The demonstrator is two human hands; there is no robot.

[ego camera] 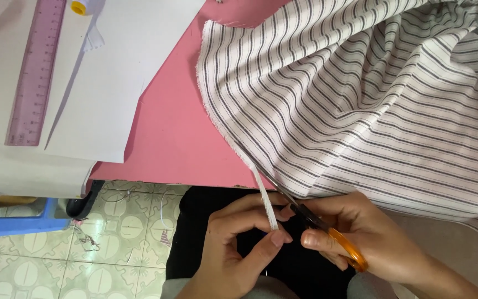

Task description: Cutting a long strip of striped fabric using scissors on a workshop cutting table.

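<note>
We're trimming the frayed edge of the striped fabric with the orange-handled scissors. The fabric is lying bunched on the pink table, filling the frame from 12 to 4 o'clock, with its raw edge running down to the table's near edge at about 6 o'clock.

The right hand, at 5 o'clock, is clenching the scissors' handles; the blades are pointing toward 11 o'clock and sitting right at the cut edge. We can't tell how far apart the blades are, as the fingers are covering most of them.

The left hand, at 6 o'clock, is pinching the narrow cut strip between thumb and forefinger and pulling it taut off the table edge, just beside the blades.

We're judging the cut as barely started: the strip is short, and most of the raw edge up toward 11 o'clock is still uncut.

For the next snip, we need the strip tensioned and the blades tracking parallel to the stripes.

At 10–11 o'clock: white pattern paper, a pink translucent ruler, a yellow thread spool. Tiled floor at 7 o'clock.
</note>
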